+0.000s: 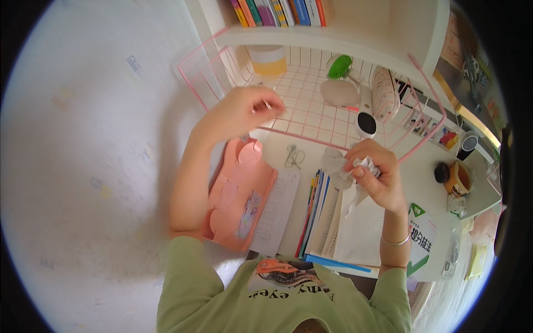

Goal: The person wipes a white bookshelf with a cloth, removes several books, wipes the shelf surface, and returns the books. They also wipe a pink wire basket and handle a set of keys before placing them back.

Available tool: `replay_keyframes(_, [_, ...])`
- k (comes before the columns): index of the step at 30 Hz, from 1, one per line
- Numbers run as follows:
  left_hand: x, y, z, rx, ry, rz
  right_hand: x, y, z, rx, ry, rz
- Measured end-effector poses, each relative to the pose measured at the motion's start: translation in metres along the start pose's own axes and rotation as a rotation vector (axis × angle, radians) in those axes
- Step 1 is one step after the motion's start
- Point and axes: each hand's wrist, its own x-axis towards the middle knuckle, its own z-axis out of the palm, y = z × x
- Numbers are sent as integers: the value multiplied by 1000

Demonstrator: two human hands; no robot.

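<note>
My right hand (374,172) grips a crumpled white tissue (333,162), part of which hangs below the fingers. Over the near left part of a pink wire basket (318,135) is my left hand (254,108), blurred, with its fingers curled. Whether it pinches anything small cannot be made out. Inside the basket lie a green and clear round object (340,66), a pale oval object (339,93), a white device with a black oval face (366,124) and a patterned pouch (385,93). A tub with yellow contents (268,62) stands at its back left.
A pink organizer (239,195), printed sheets (277,208) and a stack of books and papers (362,224) are close to me. A thin looped cord (295,157) lies on the desk. Above the basket is a bookshelf (333,37). An orange cup (459,179) sits at right.
</note>
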Motion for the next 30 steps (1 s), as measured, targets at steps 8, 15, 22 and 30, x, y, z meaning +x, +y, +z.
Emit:
replay_keyframes(8, [-1, -97, 156, 152, -579, -95, -20, -10, -15, 238, -9, -26])
replay_keyframes(15, [62, -202, 236, 436, -292, -541, -50, -16, -25, 172, -79, 17])
replay_keyframes(22, [48, -249, 271, 409, -209, -414, -83, -16, -46, 138, 61, 171])
replay_keyframes(30, [53, -156, 191, -301, 38, -52, -84, 12, -43, 356, 45, 136])
